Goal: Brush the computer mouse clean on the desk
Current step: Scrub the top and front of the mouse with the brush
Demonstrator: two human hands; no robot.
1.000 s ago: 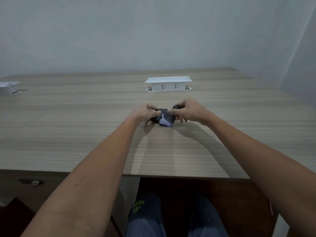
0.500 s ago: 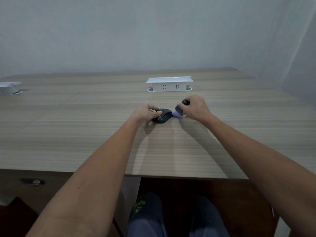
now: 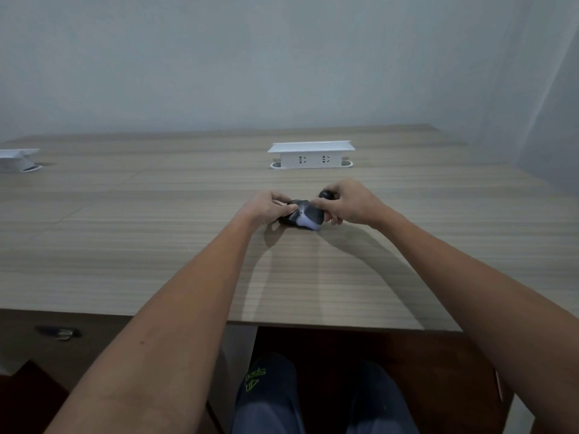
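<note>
Your forearms (image 3: 175,324) are bare, with no sleeves showing. You wear dark blue trousers (image 3: 269,402) with a small green printed logo (image 3: 255,379) on the left thigh (lettering too small to read).

The mouse (image 3: 289,218) sat on the desk (image 3: 156,245), mid-way back. The left hand (image 3: 269,206) was at its left side, touching it; the right hand (image 3: 347,203) was at its right, the brush (image 3: 308,216) lying over the mouse's top. Behind them stood a socket box (image 3: 311,155), well apart. A second box (image 3: 17,159) sat at the far left edge.
</note>
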